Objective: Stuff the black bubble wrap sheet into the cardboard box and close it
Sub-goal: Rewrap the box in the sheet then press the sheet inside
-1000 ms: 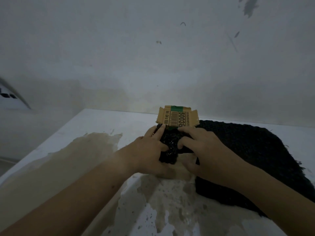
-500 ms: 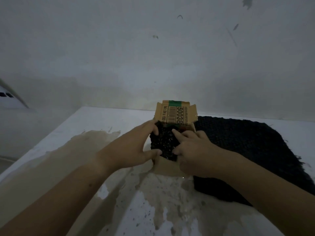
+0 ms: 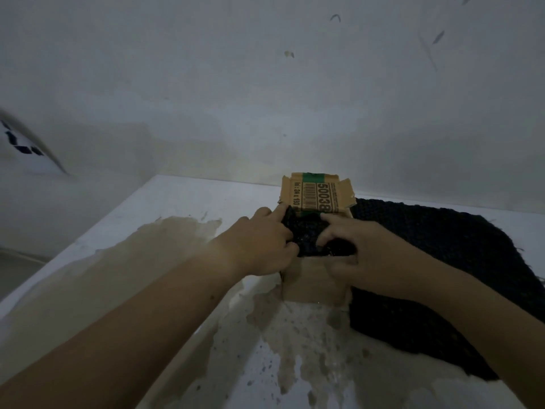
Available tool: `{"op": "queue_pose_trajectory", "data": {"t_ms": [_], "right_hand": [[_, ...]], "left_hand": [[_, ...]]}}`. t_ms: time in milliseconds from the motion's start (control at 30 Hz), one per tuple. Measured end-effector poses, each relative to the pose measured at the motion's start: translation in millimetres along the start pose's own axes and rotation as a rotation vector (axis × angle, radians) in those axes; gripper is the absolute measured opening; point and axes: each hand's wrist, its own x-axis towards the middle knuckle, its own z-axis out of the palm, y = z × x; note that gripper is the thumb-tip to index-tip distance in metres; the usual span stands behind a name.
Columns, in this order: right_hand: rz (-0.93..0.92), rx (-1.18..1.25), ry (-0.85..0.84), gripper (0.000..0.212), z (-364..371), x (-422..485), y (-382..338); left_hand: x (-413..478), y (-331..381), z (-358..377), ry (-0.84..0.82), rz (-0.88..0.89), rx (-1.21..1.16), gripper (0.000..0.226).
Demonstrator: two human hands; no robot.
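Dim, soft, wide-angle edge distortion

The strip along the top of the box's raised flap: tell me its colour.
Green; the strip shows best in the head view.

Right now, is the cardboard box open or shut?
Open: the brown cardboard box has its printed flap upright behind bulging black bubble wrap.
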Motion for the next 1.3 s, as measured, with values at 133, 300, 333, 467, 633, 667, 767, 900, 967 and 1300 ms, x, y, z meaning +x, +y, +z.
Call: {"op": "queue_pose_trajectory", "data": {"t_ms": [133,300,333,467,633,667,767,900,967,1300], "right_hand": [[0.034,-0.118,0.130,0.028,-9.6,3.6,4.8],[0.156,-0.112,0.068,0.046,-10.0,12.4,7.3],[0.170,-0.077,0.068,0.050,-11.0,14.8,6.2],[0.238,-0.041,-0.085,0.071,-20.8,30.1,0.0],[0.323,-0.219,-0.250,0.074,-28.6,51.7,-17.1],[0.338,-0.267,-0.272,0.072,-27.7,55.7,-21.8],[0.340,-0.441,-0.304,0.052,-17.3,67.5,-33.0],[0.349,-0.623,-0.254,0.058,-3.3,75.1,-31.8],[0.344,-0.594,-0.229,0.069,-2.1,74.5,-22.9],[0.327,-0.423,-0.247,0.095,-0.2,73.0,4.4]], "left_hand": [[0.5,9.3,0.0,0.038,-0.026,0.085,0.042],[-3.3,-4.1,7.8,0.331,0.044,-0.235,0.032],[-3.1,-9.4,9.3,0.312,0.013,-0.317,0.043],[0.9,-23.9,10.1,0.094,-0.081,-0.498,0.060],[14.1,-26.5,-0.4,-0.039,-0.097,-0.425,0.057],[17.8,-25.4,-3.3,-0.071,-0.107,-0.407,0.057],[28.4,-18.6,-13.3,-0.175,-0.118,-0.346,0.050],[43.2,-7.7,-18.4,-0.285,-0.110,-0.105,0.022],[52.6,-2.4,-18.5,-0.329,-0.126,0.003,0.013],[57.9,8.5,-15.3,-0.353,-0.179,-0.075,0.019]]}}
